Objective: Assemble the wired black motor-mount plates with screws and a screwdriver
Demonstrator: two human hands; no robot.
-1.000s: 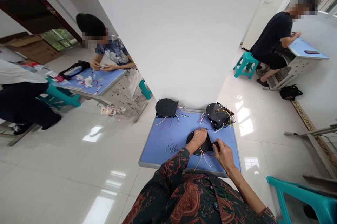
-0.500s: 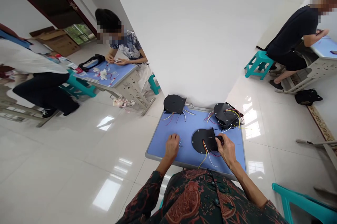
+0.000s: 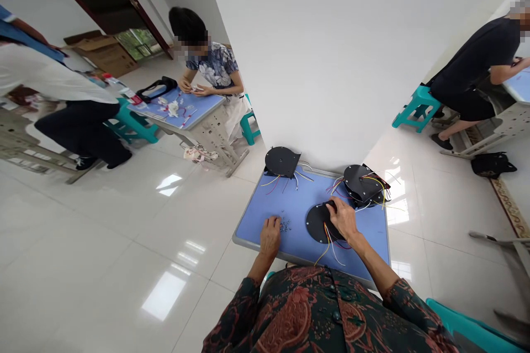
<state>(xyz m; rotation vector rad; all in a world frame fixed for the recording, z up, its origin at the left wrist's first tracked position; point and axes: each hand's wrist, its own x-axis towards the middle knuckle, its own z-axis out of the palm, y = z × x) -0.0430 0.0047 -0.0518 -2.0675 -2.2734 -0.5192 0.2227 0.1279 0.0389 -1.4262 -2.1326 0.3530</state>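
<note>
A flat, round black fan housing (image 3: pixel 317 225) with a squared-off side lies on the blue table (image 3: pixel 252 220), its yellow, white and red wires (image 3: pixel 328 240) trailing toward me. My right hand (image 3: pixel 344 219) is over the housing's right part, fingers pinched at its upper edge; what they hold is hidden. To the left, my left hand (image 3: pixel 270 234) rests on the table with fingers curled together beside a scatter of small screws (image 3: pixel 285 225). Anything between its fingertips is too small to make out.
Another black housing (image 3: pixel 282 162) lies at the table's far left corner. Stacked housings (image 3: pixel 363 183) with loose wires sit at the far right. A white pillar (image 3: pixel 323 66) stands behind the table. Co-workers sit at other tables; a teal stool (image 3: pixel 476 322) is at my right.
My right hand has moved from the housing's right side up and left onto its upper edge. My left hand has shifted slightly, leaving more screws visible. The camera view has turned a little left.
</note>
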